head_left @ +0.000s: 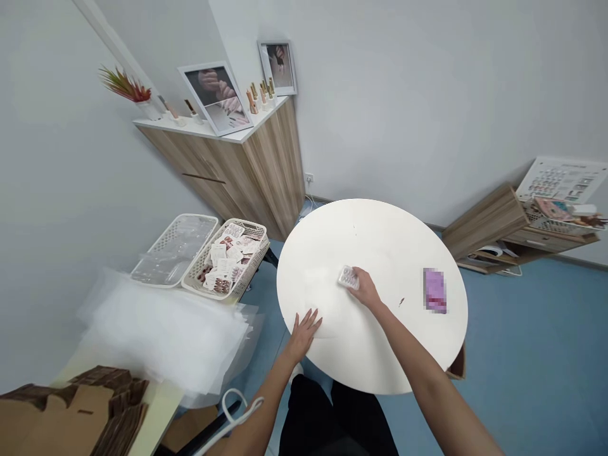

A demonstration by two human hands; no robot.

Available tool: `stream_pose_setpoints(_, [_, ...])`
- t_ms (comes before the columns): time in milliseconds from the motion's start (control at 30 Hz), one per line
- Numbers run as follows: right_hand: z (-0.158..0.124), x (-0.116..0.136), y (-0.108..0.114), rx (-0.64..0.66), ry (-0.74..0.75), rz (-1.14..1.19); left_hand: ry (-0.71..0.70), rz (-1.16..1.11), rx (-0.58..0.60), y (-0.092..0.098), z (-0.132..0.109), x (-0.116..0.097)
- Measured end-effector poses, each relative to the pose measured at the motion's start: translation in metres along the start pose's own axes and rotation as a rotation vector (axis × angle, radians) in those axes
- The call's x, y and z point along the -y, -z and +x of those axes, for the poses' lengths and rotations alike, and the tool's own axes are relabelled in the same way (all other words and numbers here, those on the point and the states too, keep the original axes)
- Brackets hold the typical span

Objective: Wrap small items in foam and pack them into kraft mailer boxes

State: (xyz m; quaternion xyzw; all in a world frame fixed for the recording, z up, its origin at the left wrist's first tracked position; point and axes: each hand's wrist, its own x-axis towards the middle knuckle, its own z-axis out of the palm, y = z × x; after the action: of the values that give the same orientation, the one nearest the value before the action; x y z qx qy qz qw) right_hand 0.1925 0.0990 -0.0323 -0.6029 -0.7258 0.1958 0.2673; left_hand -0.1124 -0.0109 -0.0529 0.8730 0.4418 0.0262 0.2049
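Over the middle of the round white table, my right hand grips a small, pale, flat pack by its right side. Rows of small light shapes show on the pack, too small to make out. My left hand lies flat near the table's left front edge, fingers spread. A faint outline shows on the tabletop beside it, and I cannot tell whether a clear sheet lies there. To the right of my right hand, apart from it, is a purple blurred item.
On my left stand a white basket of printed cards, a basket of clear plastic pieces, translucent sheets and folded cardboard. A wooden cabinet is behind the table. A low shelf stands at right.
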Motion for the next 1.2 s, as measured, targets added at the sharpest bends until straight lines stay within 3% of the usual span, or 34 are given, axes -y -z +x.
stream_pose_setpoints(200, [-0.038,0.049,-0.026,0.175,0.218,0.019,-0.057,-0.041,0.017,0.01,-0.004,0.006])
stream_pose_setpoints(300, [-0.054,0.058,-0.036,0.221,0.205,-0.003,-0.059,-0.063,-0.008,0.01,-0.007,0.004])
stream_pose_setpoints(467, [-0.072,0.061,-0.047,0.273,0.16,-0.039,-0.074,-0.084,-0.145,0.007,-0.005,-0.006])
stream_pose_setpoints(633, [-0.091,0.073,-0.04,0.211,0.072,-0.074,-0.048,-0.256,-0.219,0.012,0.001,-0.018])
stream_pose_setpoints(733, [-0.108,0.079,-0.027,0.133,0.029,-0.021,0.071,-0.393,-0.225,0.02,0.006,-0.02])
stream_pose_setpoints(833, [-0.121,0.078,-0.017,0.143,0.004,0.008,0.184,-0.464,-0.193,0.028,0.017,-0.018])
stream_pose_setpoints(1033, [-0.102,0.066,-0.014,0.178,-0.268,0.057,0.322,-0.387,-0.188,0.034,0.046,-0.01])
stream_pose_setpoints(1200, [-0.075,0.062,-0.019,0.216,-0.429,0.028,0.379,-0.196,-0.308,0.033,0.044,-0.023])
